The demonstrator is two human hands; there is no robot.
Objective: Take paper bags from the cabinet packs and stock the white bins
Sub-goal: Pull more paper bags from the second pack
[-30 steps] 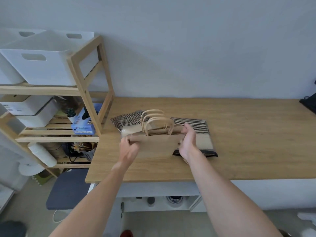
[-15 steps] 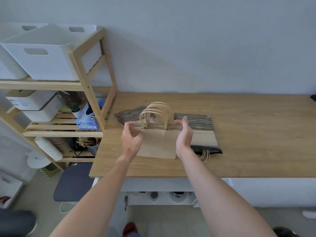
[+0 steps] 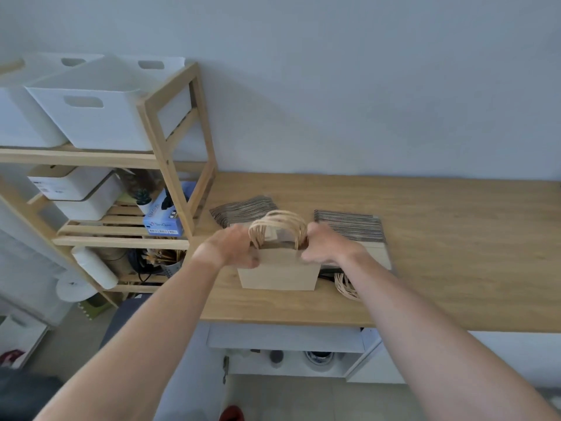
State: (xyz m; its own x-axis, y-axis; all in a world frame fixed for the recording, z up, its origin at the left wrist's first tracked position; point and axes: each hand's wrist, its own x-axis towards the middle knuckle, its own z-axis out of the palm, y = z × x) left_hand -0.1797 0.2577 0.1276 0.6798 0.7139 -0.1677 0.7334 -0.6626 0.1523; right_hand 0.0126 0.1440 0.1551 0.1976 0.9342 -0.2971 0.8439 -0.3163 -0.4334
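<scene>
A small bundle of brown paper bags (image 3: 277, 271) with twisted paper handles stands upright in front of me over the wooden counter (image 3: 440, 253). My left hand (image 3: 233, 246) grips its left top edge and my right hand (image 3: 324, 246) grips its right top edge. Behind it lies a flat pack of more bags (image 3: 349, 229), fanned out on the counter. Two white bins (image 3: 91, 117) sit on the top level of the wooden shelf unit (image 3: 179, 165) at the left.
Lower shelves hold white boxes (image 3: 76, 192), a blue carton (image 3: 162, 221), a paper roll and a cup of utensils. Loose bag handles (image 3: 344, 287) stick out near the counter's front edge. A dark stool (image 3: 127, 317) stands below the shelf.
The bundle has been lifted off the flat pack and stood upright, closer to the counter's front. Both hands closed round its top edge. My view shifted up and left.
</scene>
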